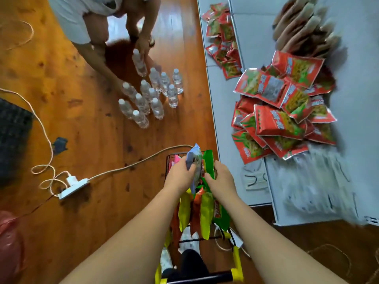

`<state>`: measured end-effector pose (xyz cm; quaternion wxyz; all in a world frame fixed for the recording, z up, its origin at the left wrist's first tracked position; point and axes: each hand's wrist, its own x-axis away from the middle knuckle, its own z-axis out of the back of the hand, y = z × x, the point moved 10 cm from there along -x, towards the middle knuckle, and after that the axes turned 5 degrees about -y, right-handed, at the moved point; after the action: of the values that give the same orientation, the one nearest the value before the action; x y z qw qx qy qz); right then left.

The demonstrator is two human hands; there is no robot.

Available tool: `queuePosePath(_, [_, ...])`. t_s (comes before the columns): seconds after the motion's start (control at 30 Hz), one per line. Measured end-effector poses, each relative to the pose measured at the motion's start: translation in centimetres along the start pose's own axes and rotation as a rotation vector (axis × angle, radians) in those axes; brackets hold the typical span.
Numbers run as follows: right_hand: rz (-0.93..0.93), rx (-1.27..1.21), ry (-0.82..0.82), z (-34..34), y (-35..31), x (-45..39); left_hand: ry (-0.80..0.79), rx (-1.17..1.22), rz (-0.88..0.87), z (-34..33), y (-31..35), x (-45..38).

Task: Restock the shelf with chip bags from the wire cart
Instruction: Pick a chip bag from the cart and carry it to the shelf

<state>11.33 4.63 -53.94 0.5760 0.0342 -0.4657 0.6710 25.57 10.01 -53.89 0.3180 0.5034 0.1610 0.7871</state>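
Observation:
The wire cart (168,160) stands below me, black-framed with a yellow handle, and holds several chip bags (206,212) in yellow, green and orange. Over its far end my left hand (179,175) grips a pale blue chip bag (193,158). Right beside it my right hand (220,177) grips a green chip bag (209,160). Both bags stand upright and touch each other. To the right, the white shelf (256,37) carries a heap of red chip bags (276,115).
Another person (98,27) bends over several water bottles (151,95) standing on the wooden floor at centre left. A white power strip (73,185) and its cord lie left of the cart. Brown packets (303,27) and clear packs (311,181) also fill the shelf.

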Motion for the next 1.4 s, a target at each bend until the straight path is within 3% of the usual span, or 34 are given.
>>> queuePosePath(0.1, [-0.004, -0.152, 0.010, 2.7, -3.7, 3.4, -0.030, 0.059, -0.008, 3.5, 2.6, 2.8])
queuePosePath(0.27, [-0.099, -0.332, 0.030, 8.3, -9.4, 11.5, -0.171, 0.469, 0.024, 7.6, 7.9, 10.7])
queuePosePath(0.5, [-0.045, -0.606, 0.122, 15.6, -14.9, 26.1, -0.053, 0.135, -0.265, 12.3, 15.7, 25.5])
queuePosePath(0.63, [-0.096, -0.469, 0.346, 20.8, -15.1, 35.3, -0.127, 0.096, -0.485, 9.9, 20.8, 33.3])
queuePosePath(0.77, [-0.249, -0.321, 0.541, 25.9, -10.5, 44.4, -0.321, 0.106, -0.586, 4.0, 24.3, 39.7])
queuePosePath(0.93, [-0.377, -0.228, 0.705, 30.3, -2.2, 57.8, -0.555, -0.074, -0.660, -6.5, 27.3, 48.5])
queuePosePath(1.13, [-0.440, -0.281, 0.789, 31.9, 9.3, 74.6, -0.603, -0.349, -1.020, -20.2, 32.9, 60.6])
queuePosePath(1.2, [-0.412, -0.332, 0.787, 32.0, 13.0, 80.1, -0.765, -0.512, -1.007, -27.3, 32.7, 64.0])
queuePosePath(1.27, [-0.411, -0.403, 0.843, 31.7, 17.7, 87.7, -1.024, -0.594, -0.920, -36.0, 31.1, 69.9])
queuePosePath(1.4, [-0.471, -0.527, 1.077, 29.3, 27.7, 102.7, -1.468, -0.743, -0.837, -49.0, 26.1, 87.5])
